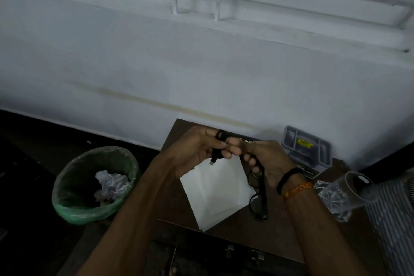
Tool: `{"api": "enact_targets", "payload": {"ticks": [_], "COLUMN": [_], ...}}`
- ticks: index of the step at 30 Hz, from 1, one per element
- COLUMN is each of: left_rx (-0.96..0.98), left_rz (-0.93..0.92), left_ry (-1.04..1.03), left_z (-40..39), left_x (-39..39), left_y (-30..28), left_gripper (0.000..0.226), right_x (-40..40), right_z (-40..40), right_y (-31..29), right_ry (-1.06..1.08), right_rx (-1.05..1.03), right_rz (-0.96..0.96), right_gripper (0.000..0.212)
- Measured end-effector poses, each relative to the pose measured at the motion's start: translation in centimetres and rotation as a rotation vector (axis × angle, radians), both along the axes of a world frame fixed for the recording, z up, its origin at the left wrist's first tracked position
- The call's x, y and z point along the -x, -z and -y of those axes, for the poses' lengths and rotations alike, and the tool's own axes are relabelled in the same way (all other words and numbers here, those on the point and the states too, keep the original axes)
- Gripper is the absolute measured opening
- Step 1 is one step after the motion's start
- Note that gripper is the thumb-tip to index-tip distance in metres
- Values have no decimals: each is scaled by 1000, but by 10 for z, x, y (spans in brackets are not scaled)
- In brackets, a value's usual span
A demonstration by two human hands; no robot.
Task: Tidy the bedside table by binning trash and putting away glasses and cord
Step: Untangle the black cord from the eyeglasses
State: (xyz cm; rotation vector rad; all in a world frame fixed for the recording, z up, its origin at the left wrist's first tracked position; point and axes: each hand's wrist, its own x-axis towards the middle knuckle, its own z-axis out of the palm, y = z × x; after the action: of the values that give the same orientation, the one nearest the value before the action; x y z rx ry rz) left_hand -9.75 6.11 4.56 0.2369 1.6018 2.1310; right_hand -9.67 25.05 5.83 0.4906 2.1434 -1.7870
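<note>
Both my hands hold a black cord (216,152) above the brown bedside table (280,231). My left hand (197,150) pinches a small coil of it, and a plug end hangs below the fingers. My right hand (266,161) grips the other stretch, which trails down past the wrist. Black-framed glasses (257,197) lie on the table beside a white sheet of paper (215,192), under my right hand. A dark glasses case (243,140) with white lettering shows behind my fingers.
A bin with a green liner (67,204) stands on the floor left of the table, with crumpled paper (112,184) inside. A grey box with a yellow label (307,152) leans on the wall. A clear plastic cup (349,190) lies at the right.
</note>
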Motion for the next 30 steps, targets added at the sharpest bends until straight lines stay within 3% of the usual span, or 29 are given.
{"api": "enact_targets", "payload": {"ticks": [6,9,16,23,27,30], "left_rx": [236,251,178,-12,-238,-464], "left_rz": [-73,-96,-86,88,245,336], "left_ry": [54,-16,-102,-189,-229,-219], "left_z": [-14,-17,-18,-15,-12,-10], "left_x": [0,0,-1,2,5,4], "left_y": [11,13,14,12,11,9], "left_gripper": [23,21,34,28,43,35], "right_x": [3,1,-4,-10,-13,-17], "right_z": [2,9,22,23,23,26], "right_y": [-5,-12,-10,0,9,16], "right_ry": [-8,-41,-188,-153,-200,-264], "right_rx": [30,-6,74,165,103,3], "right_rz": [-67,-173,-295,-374,-384,-397], "right_gripper": [24,15,21,20,25,23]}}
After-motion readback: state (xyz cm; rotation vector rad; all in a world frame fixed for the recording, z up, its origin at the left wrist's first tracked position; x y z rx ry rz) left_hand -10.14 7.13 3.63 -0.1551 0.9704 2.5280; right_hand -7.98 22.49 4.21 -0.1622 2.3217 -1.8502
